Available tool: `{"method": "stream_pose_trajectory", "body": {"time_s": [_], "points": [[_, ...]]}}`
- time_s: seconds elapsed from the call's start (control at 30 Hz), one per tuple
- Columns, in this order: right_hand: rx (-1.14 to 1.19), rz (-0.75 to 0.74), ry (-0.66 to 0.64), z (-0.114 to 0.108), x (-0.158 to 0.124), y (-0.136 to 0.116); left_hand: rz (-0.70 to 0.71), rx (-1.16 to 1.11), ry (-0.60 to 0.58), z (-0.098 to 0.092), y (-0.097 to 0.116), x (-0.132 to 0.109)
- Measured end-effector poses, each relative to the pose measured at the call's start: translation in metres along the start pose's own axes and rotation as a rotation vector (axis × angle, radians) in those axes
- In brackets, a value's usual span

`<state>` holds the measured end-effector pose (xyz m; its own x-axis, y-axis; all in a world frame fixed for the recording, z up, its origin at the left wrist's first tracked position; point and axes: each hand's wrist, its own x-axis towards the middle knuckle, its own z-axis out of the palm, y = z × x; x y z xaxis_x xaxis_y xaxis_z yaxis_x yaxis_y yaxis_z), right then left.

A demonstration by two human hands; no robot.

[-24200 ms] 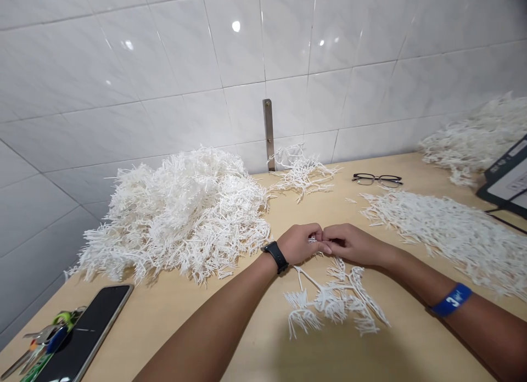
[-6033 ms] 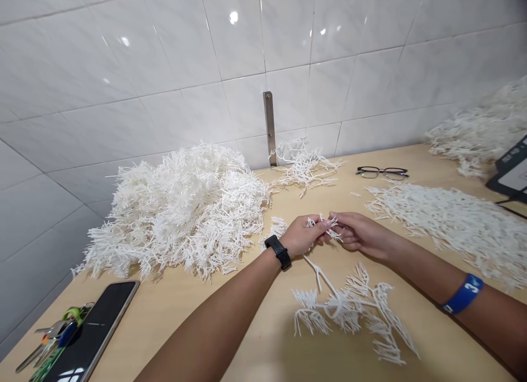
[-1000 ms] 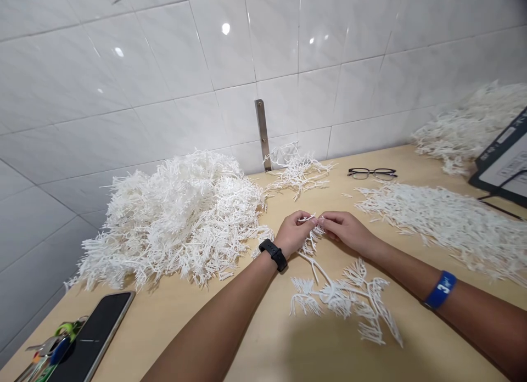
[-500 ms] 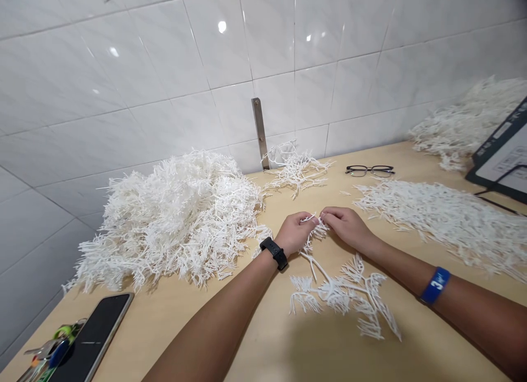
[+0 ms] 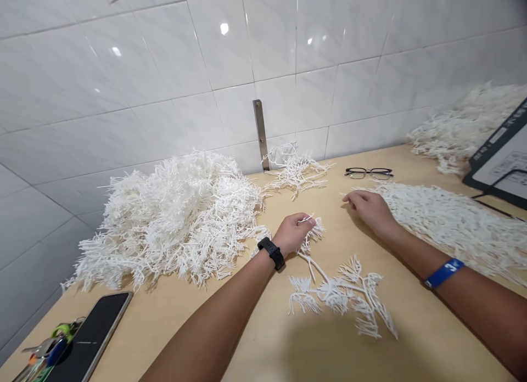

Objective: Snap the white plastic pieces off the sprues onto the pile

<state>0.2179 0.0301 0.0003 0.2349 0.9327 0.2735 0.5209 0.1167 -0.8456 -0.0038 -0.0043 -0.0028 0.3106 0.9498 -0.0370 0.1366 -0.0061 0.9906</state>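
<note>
Wristband (image 5: 444, 273) reads 3 in white; left hand (image 5: 292, 234) pinches white sprig (image 5: 312, 231).

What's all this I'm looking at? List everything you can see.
big sprig heap: one, white, left of the hands
far sprig heap: one, white, far right
flat sprig spread: one, white, right
sprig tuft: one, white, by the wall
branching sprig: one, white, front centre
phone: one, black, front left
keys: one bunch, mixed colours, beside the phone
glasses: one pair, black, far side
framed sheet: one, black and white, far right
metal strip: one, grey, on the wall
wall tiles: many, white, behind
table: one, pale wood, underneath
left hand: one, pinching the branching sprig, wearing a black watch
right hand: one, open, beside the flat sprig spread, with a blue wristband
</note>
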Motion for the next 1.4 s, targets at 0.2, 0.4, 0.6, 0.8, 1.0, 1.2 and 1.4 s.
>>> {"method": "stream_pose_trajectory", "body": {"time_s": [0.2, 0.4, 0.6, 0.8, 1.0, 1.2, 1.4], "points": [[-0.267, -0.136, 0.045, 0.000, 0.004, 0.002, -0.019, -0.030, 0.018, 0.000, -0.001, 0.001], [-0.378, -0.255, 0.171, 0.001, -0.010, -0.013, -0.022, -0.028, 0.012, 0.001, -0.004, 0.003], [-0.003, -0.207, -0.469, 0.025, -0.048, -0.038, 0.019, -0.002, 0.015, 0.001, -0.007, 0.005], [0.193, -0.158, -0.627, 0.031, -0.043, -0.029, 0.023, -0.008, -0.043, 0.001, -0.003, 0.004], [0.383, -0.035, -0.799, 0.030, -0.043, -0.030, -0.001, -0.104, -0.147, 0.001, 0.006, -0.002], [0.555, 0.038, -0.905, 0.032, -0.046, -0.027, -0.018, -0.170, -0.268, -0.001, 0.008, -0.005], [0.687, 0.066, -1.038, 0.033, -0.044, -0.017, -0.026, -0.090, -0.323, -0.006, 0.011, -0.008]]}}
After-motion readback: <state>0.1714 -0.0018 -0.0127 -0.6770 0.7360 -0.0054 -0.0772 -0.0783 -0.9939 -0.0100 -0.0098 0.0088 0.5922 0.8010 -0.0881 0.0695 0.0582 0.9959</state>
